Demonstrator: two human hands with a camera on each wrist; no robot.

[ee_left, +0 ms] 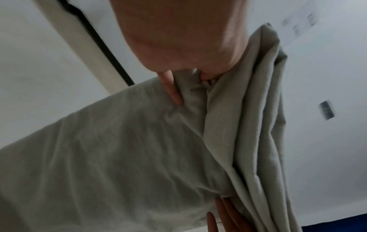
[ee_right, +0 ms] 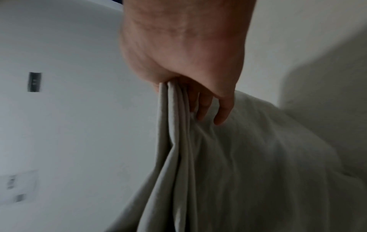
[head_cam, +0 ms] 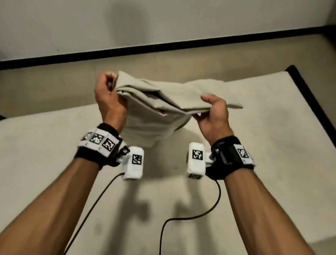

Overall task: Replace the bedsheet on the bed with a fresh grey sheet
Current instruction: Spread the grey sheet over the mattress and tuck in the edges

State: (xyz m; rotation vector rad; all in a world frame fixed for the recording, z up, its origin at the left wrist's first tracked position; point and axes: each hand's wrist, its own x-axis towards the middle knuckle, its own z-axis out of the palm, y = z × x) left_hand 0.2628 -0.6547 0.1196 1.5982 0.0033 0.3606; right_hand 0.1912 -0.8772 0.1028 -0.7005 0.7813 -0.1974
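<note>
Holding a folded grey sheet [head_cam: 160, 105] up in the air above the bed [head_cam: 258, 150], between both hands. Gripping the sheet's left end with the left hand [head_cam: 108, 97], fingers curled round the bunched folds; seen in the left wrist view as fingers [ee_left: 172, 91] pressing into the cloth [ee_left: 139, 157]. Pinching the right end with the right hand [head_cam: 212, 114], thumb lying on top of the layers and fingers tucked underneath; showing in the right wrist view as fingers [ee_right: 222, 113] closing on several stacked folds [ee_right: 178, 141]. Hanging down from the hands toward the bare pale mattress, the lower part of the sheet, with its bottom edge near the bed surface; touching it or not, cannot tell. Trailing from the wrist-worn cameras [head_cam: 134, 162], two dark cables [head_cam: 178, 220] across the bed. Running behind the bed, a pale floor and a white wall [head_cam: 168, 17] with a black skirting line [head_cam: 167, 46].
</note>
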